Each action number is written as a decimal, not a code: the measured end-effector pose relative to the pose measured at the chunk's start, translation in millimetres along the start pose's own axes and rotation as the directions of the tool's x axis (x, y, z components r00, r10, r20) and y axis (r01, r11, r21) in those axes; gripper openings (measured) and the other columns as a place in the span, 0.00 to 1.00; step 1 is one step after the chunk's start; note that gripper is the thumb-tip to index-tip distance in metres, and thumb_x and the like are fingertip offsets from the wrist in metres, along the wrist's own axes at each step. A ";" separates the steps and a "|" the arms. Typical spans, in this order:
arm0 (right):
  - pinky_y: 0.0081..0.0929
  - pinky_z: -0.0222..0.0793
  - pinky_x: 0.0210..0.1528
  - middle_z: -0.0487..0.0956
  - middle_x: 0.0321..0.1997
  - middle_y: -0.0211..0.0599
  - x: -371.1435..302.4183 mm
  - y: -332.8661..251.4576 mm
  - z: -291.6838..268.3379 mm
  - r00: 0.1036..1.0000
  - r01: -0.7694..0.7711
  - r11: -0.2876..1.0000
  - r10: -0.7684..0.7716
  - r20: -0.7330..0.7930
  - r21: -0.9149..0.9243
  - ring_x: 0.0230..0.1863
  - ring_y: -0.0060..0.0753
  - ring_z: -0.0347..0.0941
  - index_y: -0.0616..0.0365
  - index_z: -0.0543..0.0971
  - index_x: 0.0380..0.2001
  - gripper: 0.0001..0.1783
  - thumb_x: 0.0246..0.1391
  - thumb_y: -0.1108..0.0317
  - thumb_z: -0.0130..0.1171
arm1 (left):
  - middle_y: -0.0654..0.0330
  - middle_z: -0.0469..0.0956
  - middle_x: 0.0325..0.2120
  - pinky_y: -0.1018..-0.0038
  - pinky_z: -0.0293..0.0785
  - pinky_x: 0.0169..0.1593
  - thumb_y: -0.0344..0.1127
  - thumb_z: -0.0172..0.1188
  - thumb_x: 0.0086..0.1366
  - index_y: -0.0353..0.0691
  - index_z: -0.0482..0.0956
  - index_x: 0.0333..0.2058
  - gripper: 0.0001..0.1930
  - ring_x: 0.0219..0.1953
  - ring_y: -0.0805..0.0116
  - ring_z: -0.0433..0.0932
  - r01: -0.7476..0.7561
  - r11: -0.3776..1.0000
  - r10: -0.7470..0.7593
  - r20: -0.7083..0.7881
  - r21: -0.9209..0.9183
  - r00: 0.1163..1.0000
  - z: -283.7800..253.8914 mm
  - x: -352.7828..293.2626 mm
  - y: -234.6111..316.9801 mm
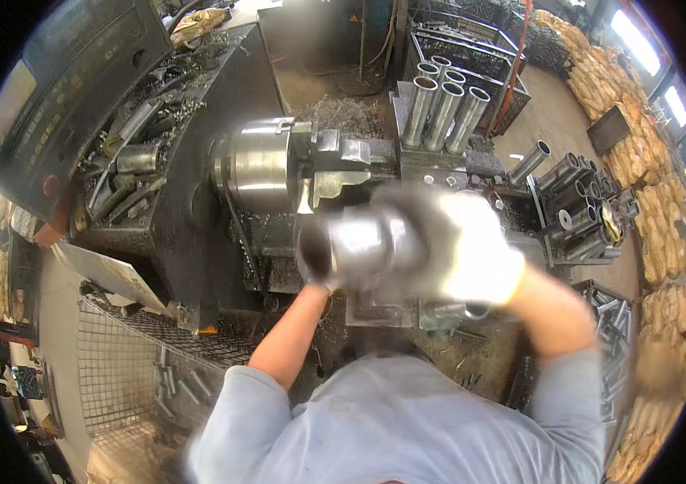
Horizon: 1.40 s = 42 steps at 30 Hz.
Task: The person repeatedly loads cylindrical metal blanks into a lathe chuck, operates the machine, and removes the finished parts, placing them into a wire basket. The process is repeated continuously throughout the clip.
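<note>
A short, shiny metal tube (pixel 359 242), smeared by motion, is held up in front of me with its dark open end toward the left. My right hand (pixel 472 250), in a whitish glove with a dark, dirty front, is closed round the tube's right end. The left forearm reaches up to the underside of the tube's open end; the fingers of that hand are hidden behind the tube. Just beyond the tube is the lathe chuck (pixel 266 165), its stepped jaws (pixel 339 165) pointing right, with no workpiece visible in them.
Several steel tubes (pixel 444 109) stand upright on the machine's block behind the tube. More tubes (pixel 581 202) fill a rack at the right. A wire basket (pixel 117 363) stands at lower left, and metal pieces (pixel 613 331) lie in a bin at lower right. Chips litter the left tray.
</note>
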State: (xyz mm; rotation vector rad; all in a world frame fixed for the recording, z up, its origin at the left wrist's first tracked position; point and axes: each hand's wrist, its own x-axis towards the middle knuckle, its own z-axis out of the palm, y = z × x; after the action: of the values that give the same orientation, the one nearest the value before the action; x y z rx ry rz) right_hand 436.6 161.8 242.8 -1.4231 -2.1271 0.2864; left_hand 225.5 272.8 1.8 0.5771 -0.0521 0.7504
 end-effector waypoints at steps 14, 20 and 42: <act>0.44 0.82 0.50 0.87 0.45 0.58 139.5 198.4 74.6 0.746 -0.137 0.897 0.373 0.552 -0.421 0.47 0.53 0.87 0.64 0.81 0.57 0.43 0.36 0.51 0.76 | 0.51 0.83 0.52 0.61 0.76 0.57 0.45 0.62 0.74 0.33 0.80 0.59 0.23 0.49 0.56 0.81 0.335 0.850 0.429 -0.903 0.406 0.004 -23.0 -260.3 4.7; 0.39 0.81 0.44 0.89 0.41 0.49 140.4 217.5 48.5 0.662 -0.177 0.949 0.311 0.682 -0.261 0.37 0.44 0.86 0.62 0.89 0.41 0.30 0.47 0.45 0.74 | 0.62 0.77 0.26 0.65 0.72 0.36 0.69 0.50 0.75 0.47 0.81 0.40 0.29 0.27 0.65 0.73 -0.203 0.866 0.451 -0.889 0.457 -0.078 -56.7 -317.4 76.4; 0.29 0.78 0.51 0.85 0.47 0.39 -154.5 110.3 -41.6 0.646 -0.488 0.815 0.579 -0.498 0.313 0.43 0.28 0.80 0.68 0.82 0.55 0.19 0.63 0.70 0.65 | 0.41 0.85 0.39 0.54 0.82 0.43 0.26 0.67 0.64 0.31 0.80 0.55 0.20 0.42 0.42 0.85 0.620 -0.683 0.720 0.500 0.385 0.482 137.2 -147.1 261.9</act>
State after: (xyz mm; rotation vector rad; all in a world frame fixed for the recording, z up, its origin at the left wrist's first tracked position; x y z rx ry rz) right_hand 589.3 63.0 174.6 -1.7531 -1.1336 0.1924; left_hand -33.6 263.1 206.3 2.4488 2.1801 1.7286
